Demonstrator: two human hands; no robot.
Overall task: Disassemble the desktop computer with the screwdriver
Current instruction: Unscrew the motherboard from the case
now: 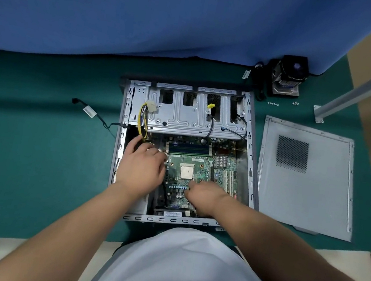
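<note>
Both hands are sitting inside the open computer case [248,150] right now. The left hand [142,170] is resting palm-down over the left edge of the motherboard [199,167], fingers reaching up toward the yellow and black power cable bundle [142,121]; can't really tell if it's pinching anything or just touching. The right hand [204,198] is lying on the lower middle of the board just below the bare CPU [186,172], fingers curled under, and whatever it might be gripping is hidden, so no call on that either. No screwdriver showing anywhere in view.

The case is lying flat on its side with the silver drive cage [183,118] at the far end and a RAM stick [189,147] just beyond the CPU. A yellow-tipped connector [210,106] is poking up by the cage, and a black cable with a white tag [89,111] is trailing out the left side.

The whole thing is sitting on a dark green mat [33,140] spread over a pale floor. The removed side panel [307,179] is lying flat just right of the case. Past the far right corner, the pulled CPU cooler [287,75] is standing on the mat with a few small screws [273,103] near it. A blue cloth [151,13] is hanging across the back, and a grey metal leg [367,89] is angling down at the right. The person is wearing a white top [182,273].
</note>
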